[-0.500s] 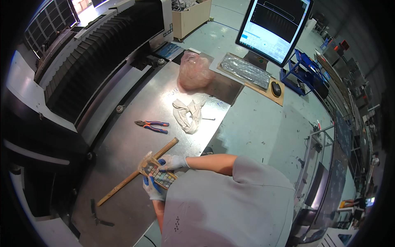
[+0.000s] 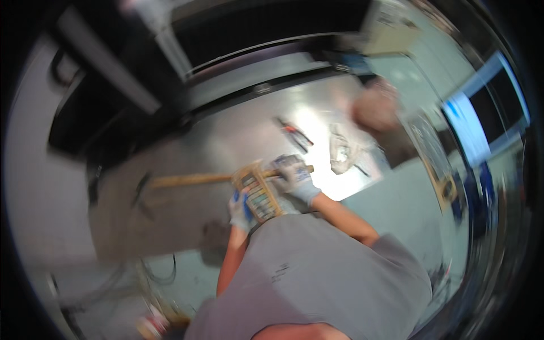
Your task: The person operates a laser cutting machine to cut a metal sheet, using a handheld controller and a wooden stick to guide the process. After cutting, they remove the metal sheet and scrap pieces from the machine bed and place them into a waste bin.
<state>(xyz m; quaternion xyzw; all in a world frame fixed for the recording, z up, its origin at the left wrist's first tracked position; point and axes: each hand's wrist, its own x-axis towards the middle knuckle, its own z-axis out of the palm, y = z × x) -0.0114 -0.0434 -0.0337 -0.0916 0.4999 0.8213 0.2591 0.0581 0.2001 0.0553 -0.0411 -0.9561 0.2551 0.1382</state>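
My left hand [image 2: 241, 211], in a white glove with blue on it, grips the left side of a handheld keypad controller [image 2: 259, 195]. The controller has a yellowish casing and rows of keys. To its right is my gloved right hand [image 2: 296, 174], over the right part of a long wooden stick [image 2: 192, 179]; its fingers are smeared by motion, and whether they hold the stick cannot be made out. The stick runs behind the controller, which hides part of it. Pliers [image 2: 294, 135] with red and dark handles lie beyond my right hand, beside a white cloth [image 2: 341, 150].
A metal plate [image 2: 226, 133] bears these things. On it are a dark angled piece [image 2: 140, 192] at the left and a pinkish plastic bag [image 2: 377, 105] at the far right. Machine housing edges the back. A monitor [image 2: 487, 107] and a mouse [image 2: 449, 188] stand to the right.
The view has swung left and is blurred, so the plate appears turned. My right hand has come off the controller's keys to its right. My left hand still holds the controller.
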